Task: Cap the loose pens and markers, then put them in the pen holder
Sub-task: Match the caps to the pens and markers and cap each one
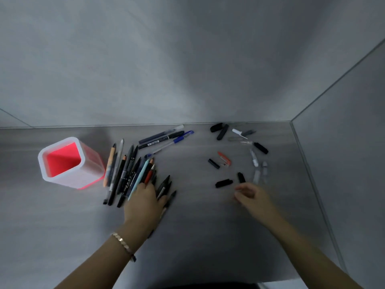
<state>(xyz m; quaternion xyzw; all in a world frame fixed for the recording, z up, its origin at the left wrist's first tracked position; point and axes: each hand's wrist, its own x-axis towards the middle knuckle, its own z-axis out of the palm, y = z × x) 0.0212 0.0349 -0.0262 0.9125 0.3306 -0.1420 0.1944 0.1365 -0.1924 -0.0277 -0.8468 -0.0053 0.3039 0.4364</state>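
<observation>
Right now my left hand [143, 202] lies flat with straight fingers on the near end of the fan of uncapped pens and markers [129, 170], gripping none of them. My right hand [250, 195] is blurred. Its fingers look half curled, and I cannot tell whether they pinch anything. Just beyond it on the worktop [187, 236] lie a long black cap [224, 183] and a shorter black cap [241, 177].

I judge the step to be pairing a first pen with its cap. I should draw one barrel clear of the fan rather than drag the lot, match the cap by colour and width, then push it on straight along the barrel until it seats.

Farther out are an orange cap [224, 159] and some clear caps [258, 172]. The pen holder [91, 167] stands upright just left of the fan, and I see no pens in it. A few more pens [162, 137] and dark caps [220, 130] lie by the back wall.
</observation>
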